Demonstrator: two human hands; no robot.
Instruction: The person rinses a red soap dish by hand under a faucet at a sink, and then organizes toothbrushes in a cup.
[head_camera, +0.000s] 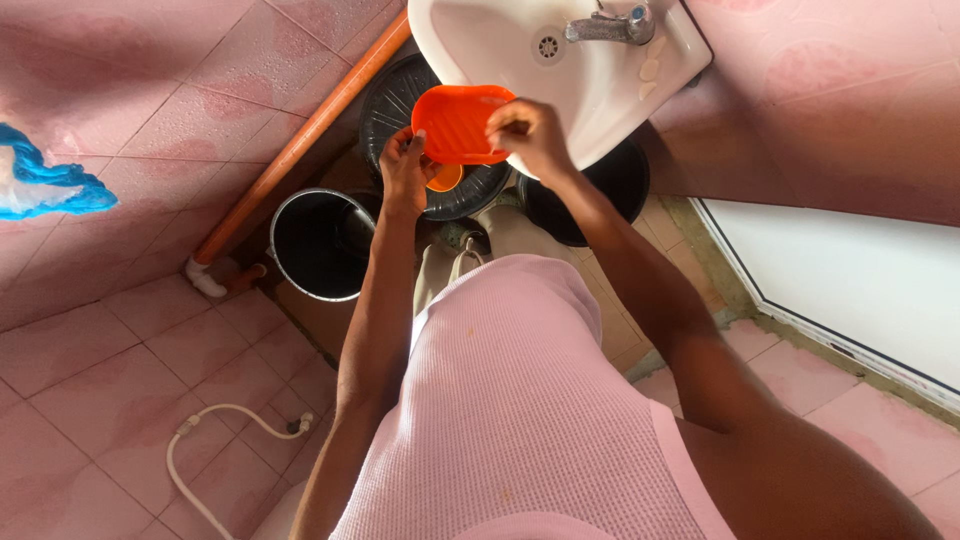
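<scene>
Orange plastic, ridged on its inner face, forms one shallow rectangular soap dish (460, 123), which is held up between two bare hands just below the front rim of one white washbasin (480, 40). The left hand (405, 165) is closed around the dish's lower left edge, its fingers (418, 140) curled against the rim. The right hand (530, 132) is pinched on the dish's right edge, fingers bent and pressed to the plastic. One small round orange piece (445, 178) is seen just under the left fingers, partly hidden by the dish; what it is cannot be told.

Beyond the right fingers, one metal tap (610, 25) is mounted on the basin, and three pale soap pieces (650, 65) are laid beside it. Below the fingers, three dark containers are counted on the floor: one ribbed black basin (395, 95) directly behind the dish, one black bucket (315, 240) with a metal rim to the left of the left fingers, and one black tub (615, 180) to the right of the right forearm. One orange pipe (300, 145) is run diagonally along the pink tiled wall (150, 90). One white hose (210, 440) is curled on the pink tiled floor (90, 400).
</scene>
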